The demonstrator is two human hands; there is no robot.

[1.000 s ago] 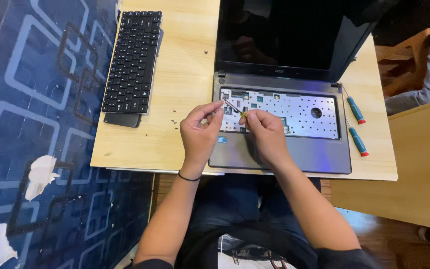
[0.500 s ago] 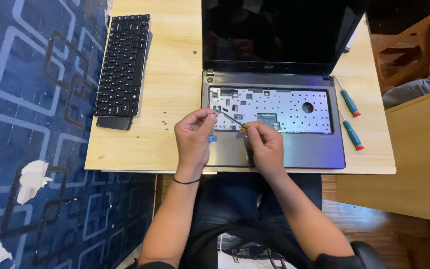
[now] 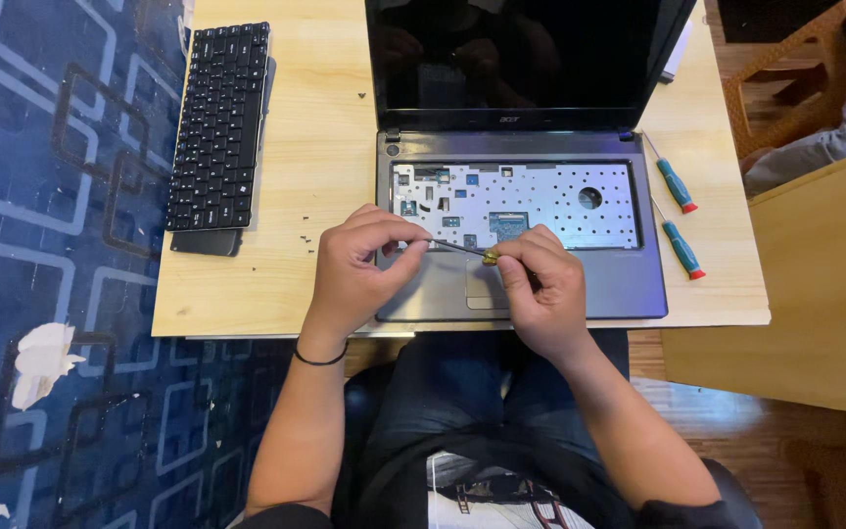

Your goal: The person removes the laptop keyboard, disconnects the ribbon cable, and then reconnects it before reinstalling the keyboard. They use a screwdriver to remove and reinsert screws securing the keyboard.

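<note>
Fingers point(image 3: 516, 257) of the right hand point(image 3: 540, 289) pinch a thin screwdriver point(image 3: 462, 249) by its brass collar, while the left hand point(image 3: 354, 274) pinches its tip over the near edge of the open laptop point(image 3: 629, 284). On the tabletop point(image 3: 315, 147), a detached black keyboard point(image 3: 219, 122) lies to the left and two blue screwdrivers point(image 3: 680, 217) just right of the laptop.

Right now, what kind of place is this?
Likely a home or small repair corner: an opened laptop on a small wooden table, spare screwdrivers beside it, and a blue patterned carpet underfoot.
</note>
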